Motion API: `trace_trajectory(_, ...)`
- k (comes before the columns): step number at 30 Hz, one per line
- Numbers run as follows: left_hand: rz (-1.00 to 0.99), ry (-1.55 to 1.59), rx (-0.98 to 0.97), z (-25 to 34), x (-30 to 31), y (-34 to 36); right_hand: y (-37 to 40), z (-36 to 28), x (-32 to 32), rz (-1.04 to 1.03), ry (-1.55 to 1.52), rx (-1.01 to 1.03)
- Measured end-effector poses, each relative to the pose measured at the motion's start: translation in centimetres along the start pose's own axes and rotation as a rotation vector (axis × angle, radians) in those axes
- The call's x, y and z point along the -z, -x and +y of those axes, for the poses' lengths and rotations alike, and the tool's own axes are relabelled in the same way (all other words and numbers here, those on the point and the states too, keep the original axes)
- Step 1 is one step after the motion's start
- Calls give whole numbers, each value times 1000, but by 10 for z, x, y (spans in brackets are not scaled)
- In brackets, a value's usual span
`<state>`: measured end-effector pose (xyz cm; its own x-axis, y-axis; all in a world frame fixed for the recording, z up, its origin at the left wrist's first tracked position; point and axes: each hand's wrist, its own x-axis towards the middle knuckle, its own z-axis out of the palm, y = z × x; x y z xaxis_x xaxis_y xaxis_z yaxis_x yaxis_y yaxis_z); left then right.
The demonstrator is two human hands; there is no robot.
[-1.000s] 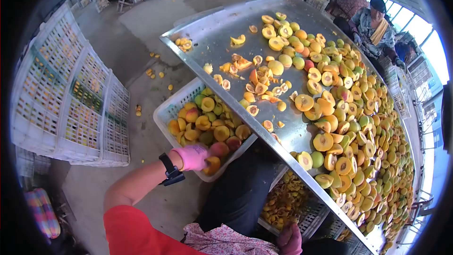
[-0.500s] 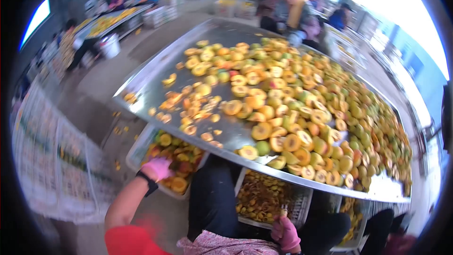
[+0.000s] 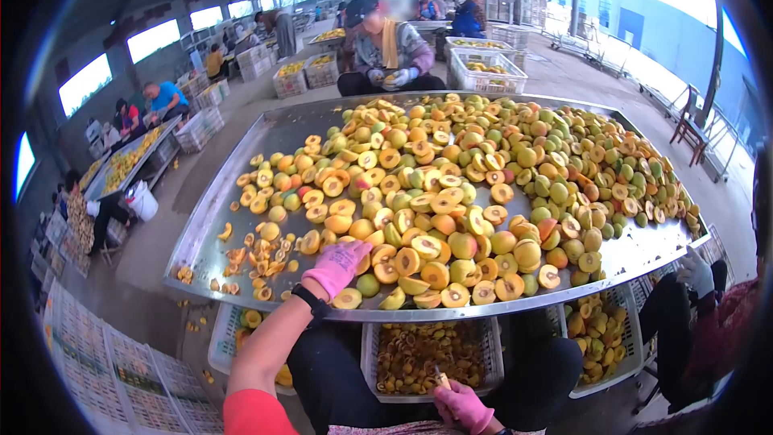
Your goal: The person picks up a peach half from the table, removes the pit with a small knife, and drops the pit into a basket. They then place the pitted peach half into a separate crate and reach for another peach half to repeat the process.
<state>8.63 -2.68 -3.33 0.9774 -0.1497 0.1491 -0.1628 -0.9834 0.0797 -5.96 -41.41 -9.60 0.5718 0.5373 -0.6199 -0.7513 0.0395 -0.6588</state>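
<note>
On the metal table lies a wide heap of halved and whole yellow-green fruits. My left hand, in a pink glove with a black band at the wrist, rests on the fruits at the table's near edge; its fingertips are hidden among them. My right hand, also pink-gloved, is low above my lap, closed around a small tool with a light handle and dark tip. Just beyond it, below the table, sits a crate of brownish fruit pieces. Small orange scraps lie left of the heap.
Another crate is partly under the table at left, and a fruit-filled one at right. A co-worker's gloved hand is at the right table edge. Another person sits across the table. Stacked crates stand at lower left.
The view has tilted up and shifted. My left hand has moved from the lower-left crate up to the fruits on the table. My right hand still holds the small tool near my lap.
</note>
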Motion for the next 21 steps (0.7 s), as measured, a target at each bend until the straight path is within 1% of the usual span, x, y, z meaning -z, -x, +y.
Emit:
trace_trajectory(1,-63,6,53,6,5,-10,7,-7,-12,65,-74,41)
trace_trajectory(2,-128,11,109,11,9,-18,9,-8,-10,75,-31,80)
trace_trajectory(4,-209,-15,135,15,16,-28,10,-5,-9,90,45,144)
trace_trajectory(5,-252,-29,156,14,18,-28,8,-3,-3,32,63,85)
trace_trajectory(7,-180,5,109,8,6,-18,2,-5,10,-89,104,-29)
trace_trajectory(9,-105,103,90,10,1,-12,2,-5,9,-126,126,-22)
trace_trajectory(12,27,349,231,14,7,-5,3,-2,5,-119,156,9)
trace_trajectory(13,146,400,229,13,12,-3,4,-1,3,-113,168,43)
trace_trajectory(15,332,1235,458,28,23,1,5,3,0,-100,191,107)
trace_trajectory(16,353,1435,622,59,54,13,2,3,6,-51,445,64)
trace_trajectory(17,321,1537,514,70,58,29,5,0,3,23,581,195)
trace_trajectory(19,284,1948,446,101,37,58,14,-9,-9,166,845,455)
trace_trajectory(21,230,2130,598,164,35,83,28,-21,-20,157,830,535)
